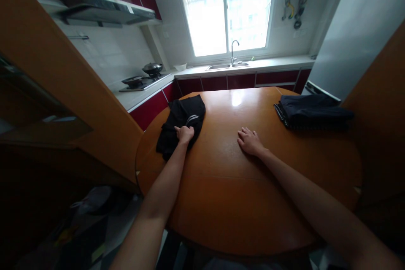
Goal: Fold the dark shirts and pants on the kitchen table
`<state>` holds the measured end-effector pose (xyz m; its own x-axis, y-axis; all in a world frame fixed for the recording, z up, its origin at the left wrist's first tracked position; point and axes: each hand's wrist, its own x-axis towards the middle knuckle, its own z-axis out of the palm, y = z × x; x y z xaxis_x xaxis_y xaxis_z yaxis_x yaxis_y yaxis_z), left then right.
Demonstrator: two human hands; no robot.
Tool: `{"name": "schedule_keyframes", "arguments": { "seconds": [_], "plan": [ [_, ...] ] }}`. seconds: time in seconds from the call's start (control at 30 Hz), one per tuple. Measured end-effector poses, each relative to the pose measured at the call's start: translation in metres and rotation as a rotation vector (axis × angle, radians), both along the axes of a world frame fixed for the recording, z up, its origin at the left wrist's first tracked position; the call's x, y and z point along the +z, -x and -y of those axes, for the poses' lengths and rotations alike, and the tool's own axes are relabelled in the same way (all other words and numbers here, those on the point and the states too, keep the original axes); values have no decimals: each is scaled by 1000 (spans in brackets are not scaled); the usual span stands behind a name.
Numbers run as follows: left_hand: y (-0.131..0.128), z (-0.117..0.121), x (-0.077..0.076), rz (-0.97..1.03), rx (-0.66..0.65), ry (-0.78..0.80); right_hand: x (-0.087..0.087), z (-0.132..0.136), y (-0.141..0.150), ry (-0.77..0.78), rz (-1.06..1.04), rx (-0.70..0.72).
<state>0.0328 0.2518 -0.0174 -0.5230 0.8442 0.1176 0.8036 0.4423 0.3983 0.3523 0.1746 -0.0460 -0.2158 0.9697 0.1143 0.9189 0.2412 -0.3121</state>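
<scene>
A crumpled black garment [171,135] with light stripes lies on the left part of the wooden table [221,206]. My left hand [185,134] is on its near right side, fingers curled against the cloth and one finger pointing left. What kind of garment it is, I cannot tell. Flat on the bare tabletop, right of the middle, rests my right hand [249,140], its fingers stretched out and holding nothing. On the table's far right is a folded stack of dark clothes [313,112], apart from both hands.
Beyond the table runs a white counter [196,71] with a sink [220,66] and a faucet [233,52] under a bright window. A stove [145,82] carrying two pans is at the left. Wooden door frames flank the table, and bags [95,198] lie on the floor at lower left.
</scene>
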Motion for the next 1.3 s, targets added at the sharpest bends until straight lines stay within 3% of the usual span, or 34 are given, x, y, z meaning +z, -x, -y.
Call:
{"name": "schedule_keyframes", "arguments": {
  "seconds": [0.23, 0.4, 0.47, 0.6, 0.77, 0.93, 1.3],
  "plan": [
    [12, -6, 6, 31, -48, -7, 0, 1, -1, 3, -6, 9],
    [-5, 5, 4, -24, -58, -117, 1, 0, -1, 0, -10, 14],
    [-20, 12, 6, -77, -162, -236, 0, 0, -1, -2, -12, 11],
    [-59, 25, 8, -170, -528, -434, -1, -1, -2, -9, -23, 15],
    [-106, 43, -2, -143, -810, -280, -3, -2, -2, -25, -46, 1],
    [-125, 59, -10, -124, -987, -167, -6, -5, 0, -62, -143, -46],
    [-164, 103, -15, -69, -1417, -215, -5, -16, -4, -196, -384, -148]
  ]
}}
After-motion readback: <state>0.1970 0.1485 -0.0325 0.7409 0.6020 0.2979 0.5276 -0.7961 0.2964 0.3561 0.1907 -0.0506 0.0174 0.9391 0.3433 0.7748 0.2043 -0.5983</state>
